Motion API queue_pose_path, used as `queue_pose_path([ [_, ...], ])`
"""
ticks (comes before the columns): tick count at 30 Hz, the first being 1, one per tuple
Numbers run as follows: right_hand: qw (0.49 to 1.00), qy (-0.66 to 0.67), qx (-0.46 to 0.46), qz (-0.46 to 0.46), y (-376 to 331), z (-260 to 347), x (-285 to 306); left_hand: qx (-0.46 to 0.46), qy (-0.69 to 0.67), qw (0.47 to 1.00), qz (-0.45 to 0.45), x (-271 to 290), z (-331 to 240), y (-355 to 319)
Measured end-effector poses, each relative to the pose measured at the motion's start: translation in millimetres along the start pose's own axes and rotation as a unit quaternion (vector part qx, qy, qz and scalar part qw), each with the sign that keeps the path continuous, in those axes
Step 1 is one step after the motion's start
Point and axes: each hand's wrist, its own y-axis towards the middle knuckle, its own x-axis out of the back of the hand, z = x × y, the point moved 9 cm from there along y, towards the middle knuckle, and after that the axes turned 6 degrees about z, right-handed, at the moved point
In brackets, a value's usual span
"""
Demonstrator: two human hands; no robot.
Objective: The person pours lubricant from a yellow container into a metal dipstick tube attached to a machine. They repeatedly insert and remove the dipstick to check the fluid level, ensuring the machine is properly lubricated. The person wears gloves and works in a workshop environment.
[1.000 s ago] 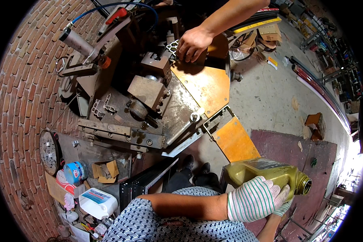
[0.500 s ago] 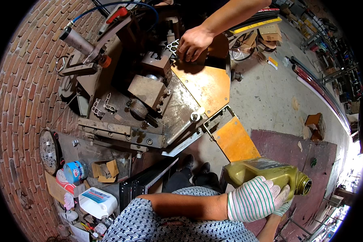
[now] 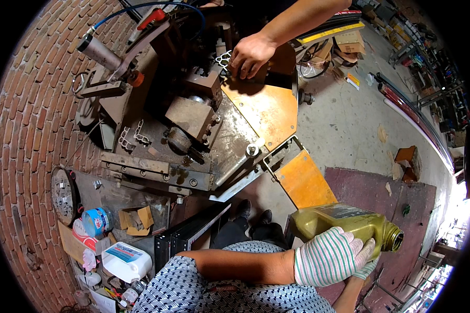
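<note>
Two striped-gloved hands, left (image 3: 326, 256) and right (image 3: 364, 268), clasp an uncapped olive plastic jug (image 3: 350, 223) held sideways at lap height; tilted further, oil would likely spill onto the floor.

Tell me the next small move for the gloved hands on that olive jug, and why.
Probably level the olive jug before carrying it anywhere. It lies tilted on its side with its uncapped mouth pointing outward. The left hand in a striped glove grips its body, and the right hand supports from beneath.
</note>
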Motion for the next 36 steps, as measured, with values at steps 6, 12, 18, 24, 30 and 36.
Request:
queue_pose_path([
  [6,1.0,-0.008,0.001,-0.006,-4.6,1.7,-2.6,0.001,-0.001,1.0,0.01,1.5,0.0,0.5],
  [12,1.0,-0.015,0.001,-0.01,-8.2,3.7,-3.5,-0.001,0.001,1.0,-0.002,3.8,-0.8,-0.1],
  [18,1.0,-0.023,0.003,-0.013,-9.8,4.5,-7.1,0.003,0.005,1.0,0.007,0.3,-0.1,-0.9],
  [24,0.999,-0.031,0.012,-0.018,-14.4,6.9,-10.0,0.001,0.006,1.0,0.002,-0.9,-0.9,-1.3],
  [30,0.999,-0.041,0.015,-0.017,-18.4,10.2,-13.1,0.003,0.002,1.0,-0.003,-1.2,-0.2,-1.3],
  [36,1.0,-0.014,0.012,0.002,-9.4,10.1,-3.8,0.004,0.005,1.0,-0.002,-0.2,-0.8,-1.9],
])
